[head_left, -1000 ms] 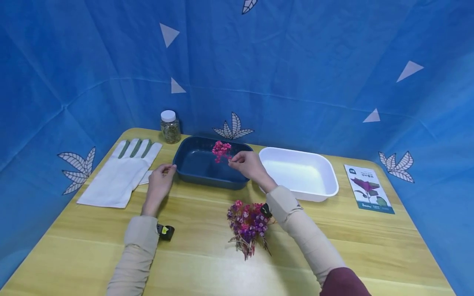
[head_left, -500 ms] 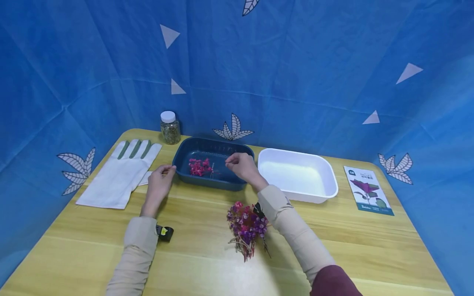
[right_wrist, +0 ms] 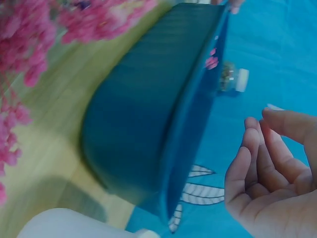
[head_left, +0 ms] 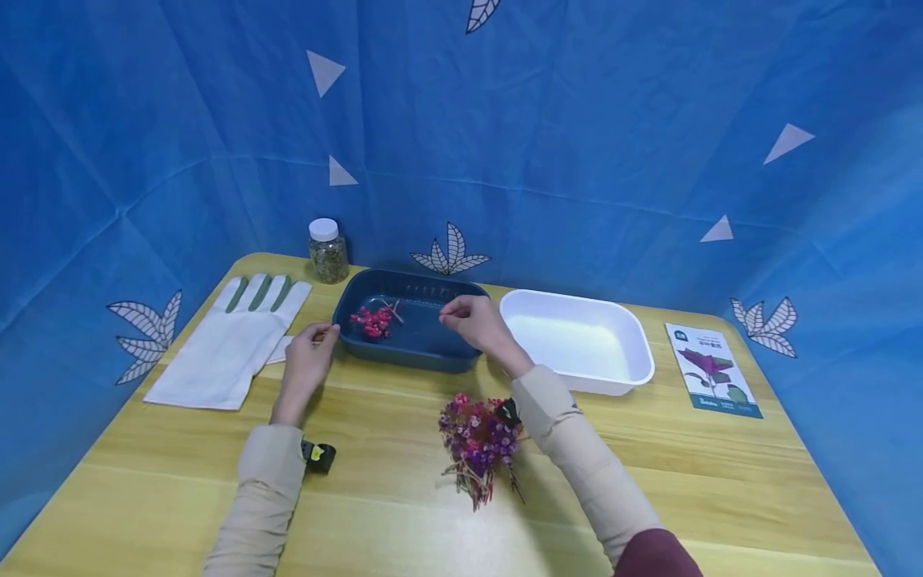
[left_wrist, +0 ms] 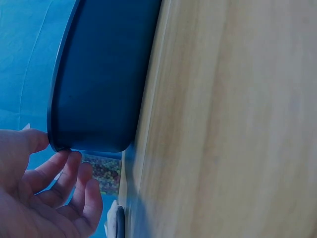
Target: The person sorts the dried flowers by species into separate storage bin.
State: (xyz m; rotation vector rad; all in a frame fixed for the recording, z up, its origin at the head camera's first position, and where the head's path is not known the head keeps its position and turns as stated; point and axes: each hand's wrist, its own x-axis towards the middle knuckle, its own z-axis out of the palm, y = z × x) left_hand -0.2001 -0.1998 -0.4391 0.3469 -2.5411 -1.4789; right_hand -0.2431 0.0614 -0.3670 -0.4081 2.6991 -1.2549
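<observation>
My left hand (head_left: 306, 365) pinches the left rim of a dark blue rectangular tub (head_left: 404, 356); in the left wrist view, the thumb and index fingertip (left_wrist: 63, 154) meet at its edge. Inside the tub, toward the left, lies a sprig of small pink dried flowers (head_left: 372, 322) with thin stems. Over the tub's right side hovers my right hand (head_left: 477, 324). Its fingers are curled with thumb and fingertips together, and nothing shows between them in the right wrist view. A bunch of pink and purple dried flowers (head_left: 479, 439) lies on the table below the right wrist.
Right of the tub stands a white tub (head_left: 606, 383). A flower-print leaflet (head_left: 714, 370) lies farther right. White gloves with green fingers (head_left: 223, 344) lie at the left, and a white-lidded jar (head_left: 329, 255) stands behind them. A blue curtain (head_left: 577, 144) hangs behind the wooden table (head_left: 389, 497).
My right hand has let go of the pink sprig, which dropped into the tub and shifted to its left side. My left hand has stayed on the rim.
</observation>
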